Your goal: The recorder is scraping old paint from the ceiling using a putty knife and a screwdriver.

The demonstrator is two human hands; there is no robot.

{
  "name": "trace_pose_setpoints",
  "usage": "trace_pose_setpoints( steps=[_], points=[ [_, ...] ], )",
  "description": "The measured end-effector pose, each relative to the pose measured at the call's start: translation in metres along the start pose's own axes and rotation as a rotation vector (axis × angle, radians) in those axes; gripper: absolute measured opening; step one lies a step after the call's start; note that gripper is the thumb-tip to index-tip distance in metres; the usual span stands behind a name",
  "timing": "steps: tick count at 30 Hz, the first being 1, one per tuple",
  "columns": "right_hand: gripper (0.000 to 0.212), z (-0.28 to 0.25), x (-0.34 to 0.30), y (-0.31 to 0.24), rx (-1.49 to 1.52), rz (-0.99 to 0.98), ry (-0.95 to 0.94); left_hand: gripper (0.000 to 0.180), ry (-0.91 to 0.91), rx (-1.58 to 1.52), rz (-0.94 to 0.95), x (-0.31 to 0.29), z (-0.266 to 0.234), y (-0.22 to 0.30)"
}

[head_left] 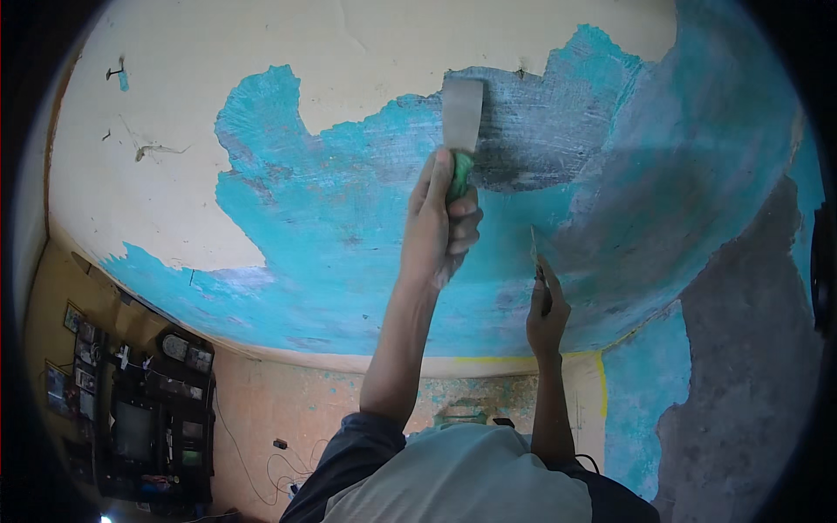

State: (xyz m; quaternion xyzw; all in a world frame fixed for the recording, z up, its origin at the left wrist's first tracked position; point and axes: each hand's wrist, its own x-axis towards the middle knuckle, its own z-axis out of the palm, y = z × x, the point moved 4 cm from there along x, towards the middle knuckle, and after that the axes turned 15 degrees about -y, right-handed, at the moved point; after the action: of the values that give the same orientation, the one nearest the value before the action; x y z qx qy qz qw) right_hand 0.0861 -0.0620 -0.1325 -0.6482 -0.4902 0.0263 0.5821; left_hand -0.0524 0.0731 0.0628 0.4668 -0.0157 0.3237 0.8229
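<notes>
My left hand (pixel 440 213) is closed round the green handle of a putty knife (pixel 463 113). Its broad metal blade points up and lies over a grey scraped patch (pixel 540 131) of the wall; whether the edge touches the surface, I cannot tell. Lower and to the right, my right hand (pixel 547 309) is closed on a thin, pointed, pale tool (pixel 534 246), seen nearly edge-on, so its kind is unclear. Turquoise paint (pixel 349 227) shows around both hands, and a cream paint layer (pixel 375 44) with a ragged edge borders it above and to the left.
Nails or hooks (pixel 116 70) stick out of the cream wall at upper left. A dark cabinet (pixel 148 418) with a television and framed pictures stands at lower left. Cables (pixel 279 479) and turquoise flakes (pixel 349 388) lie on the floor. Another wall (pixel 741 349), grey and turquoise, stands at right.
</notes>
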Motion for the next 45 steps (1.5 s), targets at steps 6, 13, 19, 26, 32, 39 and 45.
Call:
trace_pose_setpoints(
  steps=[6, 13, 19, 26, 32, 39, 45],
  points=[
    [0.039, -0.001, 0.003, -0.009, 0.000, -0.019, -0.003, 0.026, -0.002, 0.047, 0.017, 0.010, 0.001, 0.010],
    [0.043, -0.004, 0.003, -0.004, -0.002, -0.030, 0.012, 0.025, 0.026, 0.006, 0.034, 0.001, 0.005, -0.005],
    [0.043, -0.004, 0.003, -0.003, 0.010, -0.026, 0.006, 0.024, -0.018, 0.033, 0.057, 0.006, 0.016, 0.006],
    [0.042, -0.005, 0.003, 0.001, -0.013, -0.007, -0.052, 0.025, 0.076, 0.164, 0.009, 0.004, 0.010, 0.006],
    [0.042, -0.004, 0.004, -0.003, 0.013, -0.083, 0.015, 0.025, 0.066, 0.118, 0.028, 0.001, 0.005, 0.000],
    [0.042, -0.006, 0.003, 0.002, -0.021, -0.010, -0.046, 0.023, -0.080, 0.133, 0.101, 0.027, 0.021, 0.030],
    [0.042, -0.008, 0.003, -0.002, -0.021, -0.042, 0.003, 0.028, 0.119, 0.074, 0.023, -0.002, 0.003, -0.016]
  ],
)
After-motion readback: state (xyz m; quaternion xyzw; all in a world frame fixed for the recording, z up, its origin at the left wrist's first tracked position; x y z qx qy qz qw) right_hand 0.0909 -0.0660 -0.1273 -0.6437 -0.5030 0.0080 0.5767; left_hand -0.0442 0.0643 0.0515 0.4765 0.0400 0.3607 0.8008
